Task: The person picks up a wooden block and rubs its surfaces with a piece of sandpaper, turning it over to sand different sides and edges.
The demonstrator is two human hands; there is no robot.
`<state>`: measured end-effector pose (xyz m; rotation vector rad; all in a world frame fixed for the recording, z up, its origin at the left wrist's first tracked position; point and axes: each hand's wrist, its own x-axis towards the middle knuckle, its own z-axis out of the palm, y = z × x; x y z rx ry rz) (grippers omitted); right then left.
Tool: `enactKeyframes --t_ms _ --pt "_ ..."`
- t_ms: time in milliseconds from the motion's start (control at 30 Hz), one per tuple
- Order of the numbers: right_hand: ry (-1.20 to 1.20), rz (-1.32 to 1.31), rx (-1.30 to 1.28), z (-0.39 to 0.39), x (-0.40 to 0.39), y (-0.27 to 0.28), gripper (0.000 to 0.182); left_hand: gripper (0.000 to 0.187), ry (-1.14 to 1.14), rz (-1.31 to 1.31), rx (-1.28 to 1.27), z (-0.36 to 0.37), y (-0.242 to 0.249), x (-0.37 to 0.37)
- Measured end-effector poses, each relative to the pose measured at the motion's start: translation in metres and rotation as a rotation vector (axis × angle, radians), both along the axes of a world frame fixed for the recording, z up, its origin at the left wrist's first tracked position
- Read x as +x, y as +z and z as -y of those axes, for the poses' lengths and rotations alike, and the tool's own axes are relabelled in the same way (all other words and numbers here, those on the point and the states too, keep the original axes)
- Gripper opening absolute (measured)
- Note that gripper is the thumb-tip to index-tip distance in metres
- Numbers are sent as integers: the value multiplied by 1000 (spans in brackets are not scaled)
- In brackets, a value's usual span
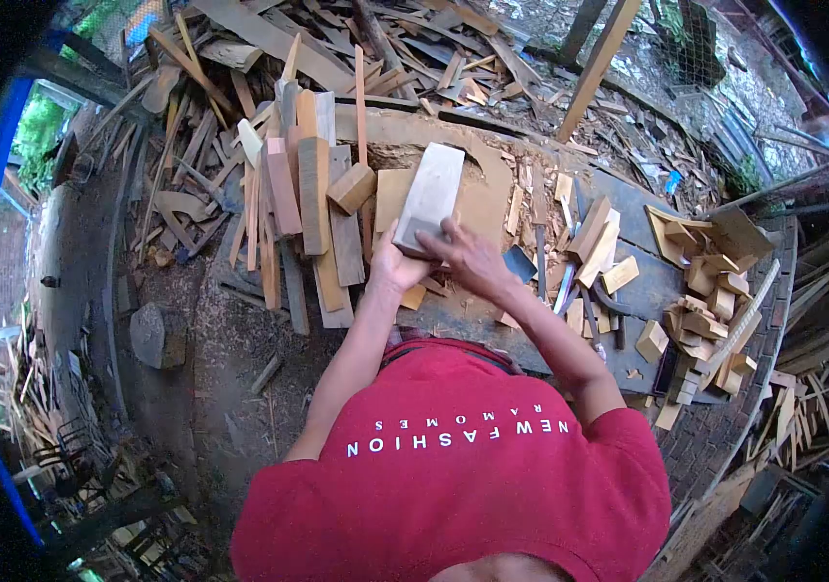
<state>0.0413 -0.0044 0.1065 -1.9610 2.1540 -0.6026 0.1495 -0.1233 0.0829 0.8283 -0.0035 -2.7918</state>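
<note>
A pale tapered wooden block (437,179) stands out over the workbench, its near end between my two hands. My left hand (397,266) grips the block's lower left side. At its lower right, my right hand (472,260) holds a small grey piece (428,231) against the block's face; the piece is too blurred to name. Beneath the block lies a flat light-brown board (488,184). A short wooden block (352,188) rests just left of it, beside long upright-lying planks (314,194).
Wood offcuts (715,315) are heaped at the bench's right side. Tools and a dark blue piece (520,263) lie right of my hands. Scrap wood (434,58) is piled beyond the bench, near a slanted post (601,73). A stump (158,336) stands at left.
</note>
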Motion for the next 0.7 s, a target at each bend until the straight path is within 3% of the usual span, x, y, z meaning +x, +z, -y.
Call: enactKeyframes --t_ms 100,167,300,367,400,500,600,700 --pt "-73 -46 -38 28 -29 -18 50 42 110 -18 126 1 -7 -4" --pt "-159 -85 65 39 -40 -21 47 41 62 -35 102 1 -5 -1" --pt "-32 -9 69 13 -10 -1 51 42 99 77 109 9 -16 2" --pt "-13 -31 60 -13 12 -6 57 55 35 -102 202 18 -41 7" --pt "3 -17 43 -23 21 1 58 55 34 -13 62 15 -38 5" --pt "5 -2 -17 -29 15 -4 57 54 51 47 67 4 -25 5" --pt "-124 74 -175 -11 -10 -18 66 55 82 42 75 1 -38 7" --pt "-235 70 -73 15 -32 -22 64 55 98 17 63 1 -37 11"
